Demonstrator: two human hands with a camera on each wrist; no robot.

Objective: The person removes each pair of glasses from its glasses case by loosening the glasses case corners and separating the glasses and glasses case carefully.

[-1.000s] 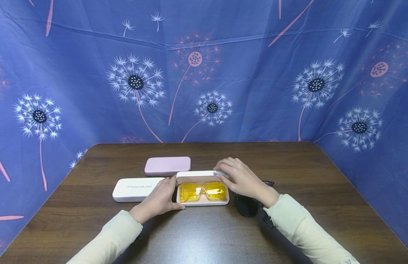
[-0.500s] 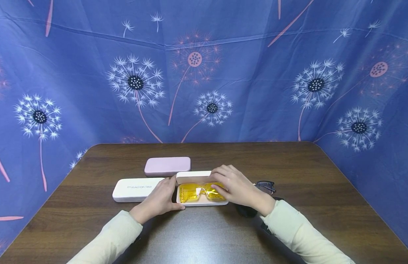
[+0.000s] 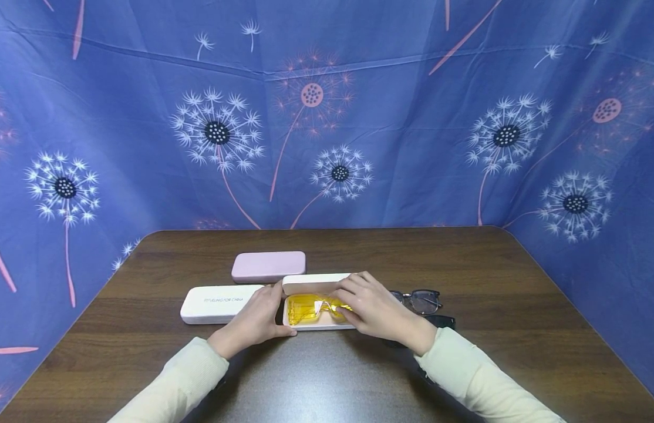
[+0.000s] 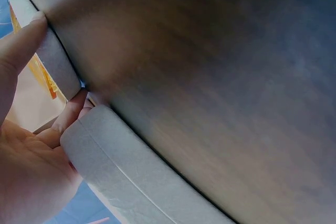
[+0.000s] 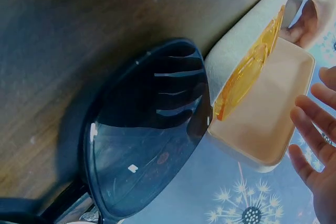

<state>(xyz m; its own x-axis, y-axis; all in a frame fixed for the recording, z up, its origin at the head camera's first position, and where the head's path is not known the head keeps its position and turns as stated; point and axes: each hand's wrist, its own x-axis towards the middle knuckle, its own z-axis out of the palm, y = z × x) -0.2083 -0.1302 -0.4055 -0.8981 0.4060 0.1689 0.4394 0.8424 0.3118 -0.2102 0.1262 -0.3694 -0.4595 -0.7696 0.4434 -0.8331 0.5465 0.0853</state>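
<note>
An eyeglass case (image 3: 319, 284) lies with its lid raised, showing a pale peach inside (image 5: 273, 98). Yellow-lensed glasses (image 3: 304, 308) rest in its bottom half, their right part covered by a hand in the head view. My left hand (image 3: 255, 317) holds the left end of this case, thumb at the front wall and fingers in the gap beside the white case. Over the right end is my right hand (image 3: 377, 308), fingers relaxed and slightly spread near the lid's edge; whether they touch it cannot be told. No object shows between those fingers.
A closed white case (image 3: 213, 304) with lettering lies left of the raised-lid one, a closed pink case (image 3: 269, 266) behind. Black-framed eyeglasses (image 3: 425, 302) and dark sunglasses (image 5: 147, 129) sit at the right, partly hidden under my right arm.
My right hand has come off the lid edge and moved left and slightly down, over the glasses. The lid stays raised. My left hand has not moved.
</note>
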